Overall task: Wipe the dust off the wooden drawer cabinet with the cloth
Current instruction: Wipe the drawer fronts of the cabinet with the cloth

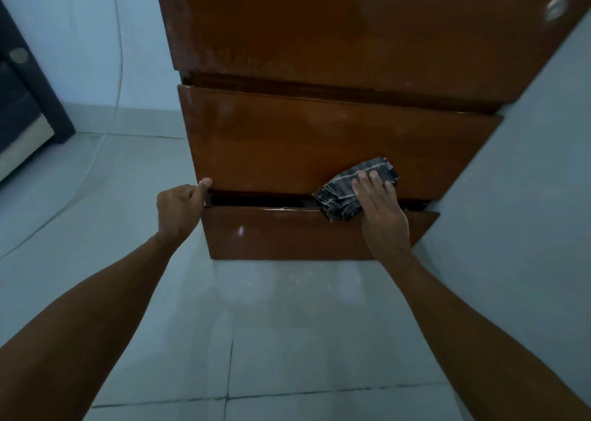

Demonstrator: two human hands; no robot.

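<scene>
The wooden drawer cabinet [319,139] stands on the tiled floor [256,340]. The right hand [380,209] presses the cloth [348,190] with flat fingers on its middle drawer front, at the lower edge. The left hand [179,209] grips that drawer's lower left corner. The inside of the drawers is hidden.

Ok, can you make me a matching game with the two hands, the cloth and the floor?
Things:
1. left hand
2. right hand
3. cloth
4. floor

Descriptions:
A. grey and striped, lying against the drawer fronts
B. pale tiles with dark joint lines
C. fingers hooked under the left end of the upper drawer's bottom edge
D. pressing flat on the cloth

Pairs: 1-C, 2-D, 3-A, 4-B
</scene>
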